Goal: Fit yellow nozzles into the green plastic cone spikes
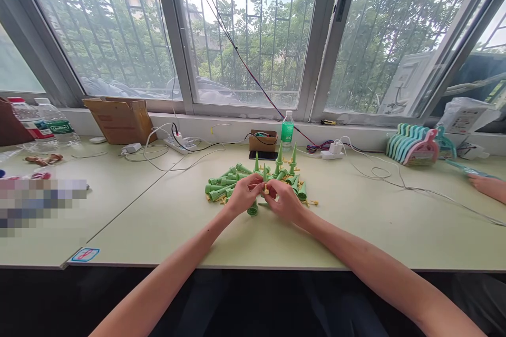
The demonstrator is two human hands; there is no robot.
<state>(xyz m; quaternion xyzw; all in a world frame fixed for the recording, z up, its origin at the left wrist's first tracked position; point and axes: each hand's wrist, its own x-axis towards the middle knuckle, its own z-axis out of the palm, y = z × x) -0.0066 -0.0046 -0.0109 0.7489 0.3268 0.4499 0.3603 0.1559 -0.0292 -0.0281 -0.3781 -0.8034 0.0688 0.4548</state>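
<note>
Over the middle of the table, a green watering spike (264,171) points upward between my two hands, with a small yellow valve (266,190) at its side. My left hand (245,194) is closed on the spike from the left. From the right, the fingers of my right hand (286,201) pinch it close to the valve; the exact contact is partly hidden. Around my hands lie several more green spikes (216,190) and loose yellow valves (313,202). A few spikes, such as one green spike (280,156), stand upright behind. Below my fingers lies a green tube (252,210).
Behind the pile are a small cardboard box (263,142), a dark phone (263,155) and a green-labelled bottle (288,129). White cables and power strips (182,145) run along the back. Pastel hangers (415,146) stand at right, near another person's hand (489,186).
</note>
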